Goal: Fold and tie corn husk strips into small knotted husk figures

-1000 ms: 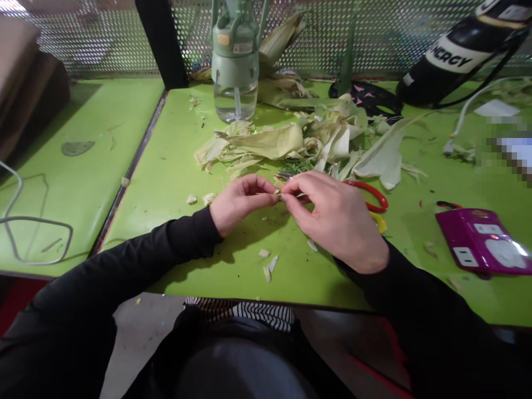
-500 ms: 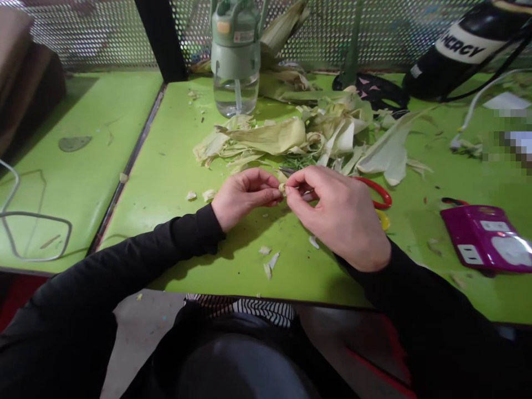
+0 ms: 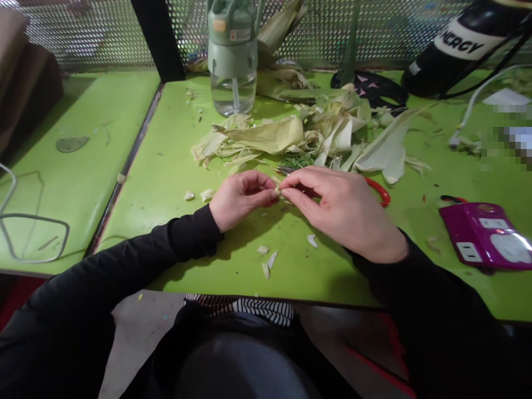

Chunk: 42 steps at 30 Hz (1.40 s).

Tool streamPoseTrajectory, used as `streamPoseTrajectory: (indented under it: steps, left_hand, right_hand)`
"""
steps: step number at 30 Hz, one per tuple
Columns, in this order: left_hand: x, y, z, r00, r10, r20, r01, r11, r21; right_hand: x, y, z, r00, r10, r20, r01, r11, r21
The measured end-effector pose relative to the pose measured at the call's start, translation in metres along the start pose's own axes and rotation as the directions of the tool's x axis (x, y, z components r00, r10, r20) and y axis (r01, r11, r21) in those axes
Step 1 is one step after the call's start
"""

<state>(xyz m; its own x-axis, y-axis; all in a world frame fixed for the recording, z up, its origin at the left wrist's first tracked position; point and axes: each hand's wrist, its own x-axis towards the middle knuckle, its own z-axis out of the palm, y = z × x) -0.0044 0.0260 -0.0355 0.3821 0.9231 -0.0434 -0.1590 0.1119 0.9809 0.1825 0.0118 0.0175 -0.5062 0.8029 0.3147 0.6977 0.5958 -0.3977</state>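
Note:
Between my fingertips is a small pale-yellow piece of corn husk (image 3: 277, 190), mostly covered by the fingers. My left hand (image 3: 243, 198) pinches it from the left with thumb and forefinger. From the other side my right hand (image 3: 343, 208) grips it between thumb and forefinger. Just beyond the hands lies a heap of dry corn husks (image 3: 274, 136) with green shreds (image 3: 300, 160) at its near edge. Scissors with a red handle (image 3: 380, 193) lie partly hidden under my right hand, their blades showing near my fingertips.
A green water bottle (image 3: 233, 61) stands behind the husks. At the right are a purple power socket box (image 3: 486, 233) and a black bottle (image 3: 457, 50). Small husk scraps (image 3: 266, 266) dot the green table (image 3: 199, 277). A wire loop (image 3: 33, 238) lies left.
My right hand has turned slightly and shifted a little to the right at the wrist, uncovering a white scrap. Both hands still pinch the small husk piece. The view moved slightly.

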Motion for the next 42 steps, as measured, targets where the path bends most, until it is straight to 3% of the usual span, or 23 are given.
streamPoseTrajectory:
  steps: [4,10,18,23,28,35,39,42]
  left_hand:
    - [0.002,0.001,-0.002,1.0,0.013,-0.016,-0.012,1.0,0.014]
    - [0.003,0.001,-0.002,1.0,-0.016,-0.017,0.016,1.0,0.004]
    - [0.002,0.0,0.0,1.0,-0.007,-0.001,0.007,0.999,0.05]
    - [0.004,0.002,-0.003,1.0,0.017,-0.011,-0.017,0.999,0.032]
    - [0.005,0.006,-0.006,0.998,-0.004,-0.059,0.006,0.999,0.033]
    - [0.004,0.007,-0.003,0.997,0.06,-0.048,-0.058,0.997,0.051]
    - [0.003,0.01,-0.003,0.993,0.105,-0.049,-0.103,0.994,0.047]
    - [0.003,0.011,-0.003,0.992,0.11,-0.068,-0.108,0.993,0.042]
  right_hand:
    - [0.001,0.0,-0.003,1.0,0.007,0.004,-0.007,0.999,0.04]
    - [0.002,-0.001,-0.005,0.993,0.118,0.011,-0.119,0.99,0.074]
    - [0.003,0.001,0.0,0.999,0.031,0.023,-0.032,0.999,0.039]
    - [0.002,0.001,0.009,0.989,0.139,-0.053,-0.123,0.964,0.234]
    - [0.003,0.007,0.012,0.975,0.221,-0.009,-0.192,0.867,0.46]
    - [0.007,0.009,0.008,0.958,0.275,0.087,-0.276,0.79,0.547]
    - [0.007,0.013,0.012,0.962,0.271,0.043,-0.242,0.765,0.597]
    - [0.006,0.013,0.015,0.961,0.277,-0.027,-0.217,0.807,0.55]
